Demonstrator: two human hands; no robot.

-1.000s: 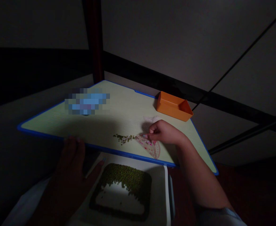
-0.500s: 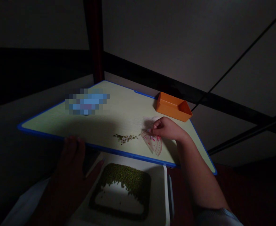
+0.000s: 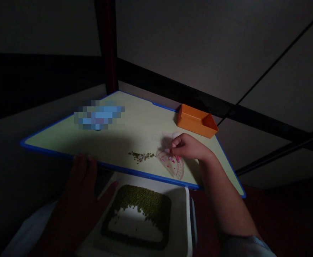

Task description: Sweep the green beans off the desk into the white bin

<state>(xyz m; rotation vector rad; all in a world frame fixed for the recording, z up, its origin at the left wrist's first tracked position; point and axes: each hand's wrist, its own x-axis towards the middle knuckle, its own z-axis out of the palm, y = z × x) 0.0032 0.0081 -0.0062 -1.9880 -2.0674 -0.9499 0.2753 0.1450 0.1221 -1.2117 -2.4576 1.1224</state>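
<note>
My right hand (image 3: 184,145) pinches a clear protractor (image 3: 175,165) with pink markings, low over the pale tabletop. Just left of the protractor lies a small scatter of green beans (image 3: 142,156), with a few paler bits among them. My left hand (image 3: 84,182) is in shadow at the table's front edge, its fingers apart and the thumb stretched toward the white bin. Below the edge, the white bin (image 3: 182,214) holds many more green beans (image 3: 145,198), heaped toward its far side around a bare patch of the bottom.
An orange tray (image 3: 196,123) stands at the table's back right. A blurred light-blue object (image 3: 100,116) lies at the back left. The table (image 3: 135,110) has a blue rim, and walls stand close behind it. The light is dim.
The protractor has shifted slightly left, its edge nearer the scattered beans. My right hand has moved a little left with it; my left hand stays where it was.
</note>
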